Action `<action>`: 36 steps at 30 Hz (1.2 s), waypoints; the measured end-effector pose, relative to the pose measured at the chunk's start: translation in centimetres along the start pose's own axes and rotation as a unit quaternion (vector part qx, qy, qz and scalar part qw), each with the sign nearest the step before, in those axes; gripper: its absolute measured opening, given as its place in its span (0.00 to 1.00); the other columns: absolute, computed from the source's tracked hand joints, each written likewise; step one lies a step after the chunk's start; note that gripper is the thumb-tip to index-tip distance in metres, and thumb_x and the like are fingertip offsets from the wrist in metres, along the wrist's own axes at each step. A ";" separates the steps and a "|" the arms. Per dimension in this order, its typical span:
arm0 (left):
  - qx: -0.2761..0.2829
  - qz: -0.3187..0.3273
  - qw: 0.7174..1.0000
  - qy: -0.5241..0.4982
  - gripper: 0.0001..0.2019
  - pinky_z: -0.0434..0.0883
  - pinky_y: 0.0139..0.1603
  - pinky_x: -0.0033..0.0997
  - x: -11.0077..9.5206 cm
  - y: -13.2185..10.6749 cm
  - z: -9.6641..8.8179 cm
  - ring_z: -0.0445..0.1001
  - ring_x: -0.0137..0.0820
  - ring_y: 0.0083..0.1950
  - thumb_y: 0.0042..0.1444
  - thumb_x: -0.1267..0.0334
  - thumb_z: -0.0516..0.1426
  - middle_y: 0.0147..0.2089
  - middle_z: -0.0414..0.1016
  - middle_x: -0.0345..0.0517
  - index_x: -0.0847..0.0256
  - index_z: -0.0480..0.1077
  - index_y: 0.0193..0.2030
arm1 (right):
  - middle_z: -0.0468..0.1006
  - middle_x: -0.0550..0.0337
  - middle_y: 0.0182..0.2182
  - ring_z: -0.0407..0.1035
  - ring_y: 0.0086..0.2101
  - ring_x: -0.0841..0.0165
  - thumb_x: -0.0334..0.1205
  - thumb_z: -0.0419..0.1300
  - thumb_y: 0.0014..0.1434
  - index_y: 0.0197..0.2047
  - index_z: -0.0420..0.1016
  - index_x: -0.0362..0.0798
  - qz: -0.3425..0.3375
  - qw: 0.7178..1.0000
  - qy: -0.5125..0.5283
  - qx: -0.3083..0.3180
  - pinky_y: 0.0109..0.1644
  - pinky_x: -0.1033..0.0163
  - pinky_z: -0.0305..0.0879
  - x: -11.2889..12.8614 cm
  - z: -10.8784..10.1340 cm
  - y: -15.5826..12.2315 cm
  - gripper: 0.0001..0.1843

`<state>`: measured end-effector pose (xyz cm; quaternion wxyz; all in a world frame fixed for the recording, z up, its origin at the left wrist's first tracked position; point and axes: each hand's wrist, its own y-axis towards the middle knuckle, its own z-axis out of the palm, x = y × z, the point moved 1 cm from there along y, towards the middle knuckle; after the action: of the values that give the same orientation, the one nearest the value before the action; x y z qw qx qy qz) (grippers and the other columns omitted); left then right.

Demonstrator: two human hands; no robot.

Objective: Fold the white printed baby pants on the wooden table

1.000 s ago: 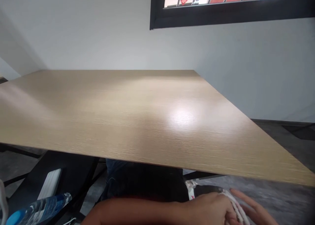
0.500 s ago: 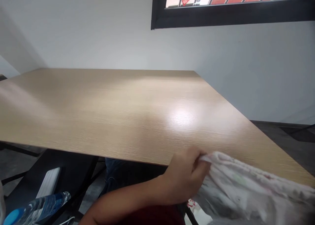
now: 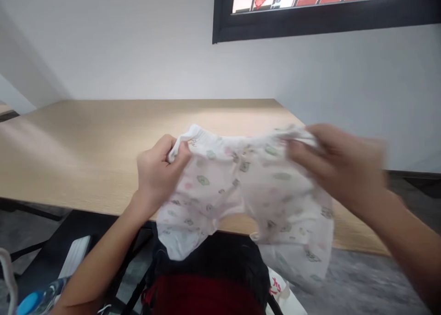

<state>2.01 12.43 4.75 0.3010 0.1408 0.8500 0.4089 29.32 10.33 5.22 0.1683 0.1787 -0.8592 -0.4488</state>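
Note:
A pair of small white shorts [image 3: 275, 195], printed with green and pink shapes, hangs stretched out in front of me at the table's near edge. My left hand [image 3: 159, 170] is closed round the left end of the gathered waistband. At the other end of the waistband, my right hand [image 3: 341, 163] pinches the cloth and is blurred by motion. Both leg openings dangle below, and the right leg is smeared too.
Behind the shorts spreads a light wooden table [image 3: 86, 158], with a wall and a dark window frame [image 3: 292, 23] beyond. Low on the left, a water bottle [image 3: 41, 299] and a white flat object [image 3: 75, 256] rest on a black chair [image 3: 65, 234]. A white bag [image 3: 285, 296] with red print is below.
The shorts have come up from the lower right to the middle and are now spread out. My right hand has come into view holding their right end; my left hand has moved left and up.

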 end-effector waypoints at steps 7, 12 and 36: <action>0.179 -0.102 0.977 0.049 0.15 0.57 0.25 0.24 9.6 2.8 9.5 0.60 0.23 0.24 0.61 0.58 0.48 0.21 0.60 0.36 0.62 0.60 0.25 | 0.57 0.66 0.15 0.54 0.18 0.69 0.36 0.52 0.54 0.25 0.54 0.50 0.098 0.977 0.008 0.189 0.23 0.66 0.46 -5.5 16.1 3.9 0.09; 0.237 -0.126 0.960 0.075 0.13 0.69 0.37 0.33 13.2 3.8 15.5 0.69 0.27 0.34 0.60 0.57 0.50 0.35 0.69 0.43 0.66 0.67 0.38 | 0.71 0.52 0.27 0.65 0.29 0.60 0.36 0.50 0.60 0.32 0.63 0.46 0.168 0.942 -0.064 0.282 0.27 0.64 0.52 -8.0 22.0 3.4 0.06; 0.461 0.065 0.884 0.037 0.24 0.58 0.59 0.40 8.3 -4.1 5.9 0.59 0.41 0.61 0.62 0.54 0.41 0.60 0.60 0.55 0.69 0.57 0.59 | 0.62 0.60 0.56 0.57 0.54 0.63 0.35 0.40 0.66 0.54 0.64 0.51 -0.104 0.805 0.294 0.504 0.58 0.57 0.53 5.4 24.9 3.7 0.19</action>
<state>-0.70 17.53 -4.58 0.1432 0.3039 0.9419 -0.0055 12.79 27.53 -4.42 0.2515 0.4502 -0.8501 0.1066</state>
